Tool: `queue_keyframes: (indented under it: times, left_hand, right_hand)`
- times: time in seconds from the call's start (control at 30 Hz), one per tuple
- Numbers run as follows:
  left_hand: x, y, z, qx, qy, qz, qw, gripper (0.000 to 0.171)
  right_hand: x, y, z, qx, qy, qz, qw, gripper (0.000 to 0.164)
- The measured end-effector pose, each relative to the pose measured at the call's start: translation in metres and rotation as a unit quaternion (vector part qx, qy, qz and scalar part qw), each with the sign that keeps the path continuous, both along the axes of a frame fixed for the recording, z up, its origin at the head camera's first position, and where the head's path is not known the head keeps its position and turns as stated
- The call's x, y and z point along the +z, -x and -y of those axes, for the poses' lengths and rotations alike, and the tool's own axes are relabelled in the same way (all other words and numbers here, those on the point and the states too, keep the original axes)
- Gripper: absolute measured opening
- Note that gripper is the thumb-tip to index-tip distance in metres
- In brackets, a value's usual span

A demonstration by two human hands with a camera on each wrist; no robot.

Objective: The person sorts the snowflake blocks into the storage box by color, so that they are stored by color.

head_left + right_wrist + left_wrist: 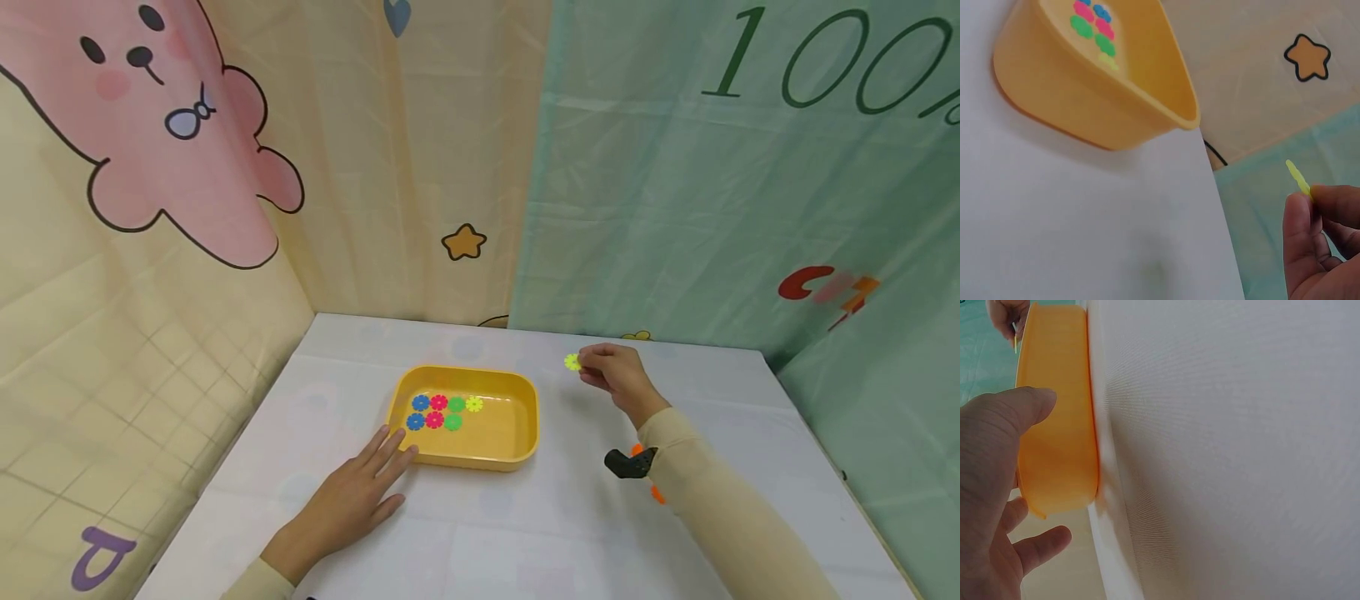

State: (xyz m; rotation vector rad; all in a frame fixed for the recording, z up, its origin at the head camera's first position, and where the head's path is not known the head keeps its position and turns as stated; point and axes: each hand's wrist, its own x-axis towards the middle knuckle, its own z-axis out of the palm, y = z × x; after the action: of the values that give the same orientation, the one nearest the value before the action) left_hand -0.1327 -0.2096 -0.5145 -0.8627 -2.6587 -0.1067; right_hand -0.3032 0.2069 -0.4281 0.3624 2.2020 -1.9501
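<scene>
A yellow snowflake-shaped plastic disc point(572, 362) is pinched between thumb and fingertips of my right hand point(617, 377), held to the right of a yellow tray point(517, 457). In the right wrist view that disc point(1297, 177) shows edge-on. Inside the tray, similar discs lie in two rows: blue point(416, 422), pink point(434, 420) and green point(453, 422) pairs, plus a single yellow one point(474, 404) in the back row. My left hand point(358, 493) has its fingers spread at the tray's near left corner, and its thumb overlaps the tray wall point(1060, 450) in the left wrist view.
Orange pieces point(658, 495) lie on the white table point(480, 533), partly hidden by my right forearm and a black wrist device point(628, 463). Printed curtains point(405, 167) stand behind the table and along its sides.
</scene>
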Motion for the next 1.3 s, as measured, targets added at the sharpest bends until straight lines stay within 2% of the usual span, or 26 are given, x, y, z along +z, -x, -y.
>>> queue_keyframes:
  times: [0.37,0.63,0.77,1.03,1.3]
  left_hand:
    - [-0.002,0.000,0.000,-0.002,-0.004,-0.006,1.0000,0.074]
    - [0.002,-0.001,-0.001,0.006,-0.006,0.017,0.9998,0.072]
    - [0.003,-0.002,-0.002,0.007,-0.008,0.020,0.9997,0.071]
    - [0.002,-0.002,-0.002,0.000,-0.012,0.002,0.9999,0.072]
    - [0.001,-0.001,0.000,0.005,-0.005,0.016,0.9998,0.071]
  right_hand:
    - [0.008,-0.005,0.037,0.037,-0.003,-0.009,0.999,0.032]
    - [0.011,-0.011,0.056,0.060,-0.005,-0.003,0.998,0.027]
    - [0.009,-0.013,0.064,0.068,-0.004,-0.004,0.998,0.023]
    - [0.001,-0.015,0.079,0.076,0.008,0.007,0.997,0.019]
    - [-0.006,-0.019,0.096,0.088,0.002,0.006,0.996,0.018]
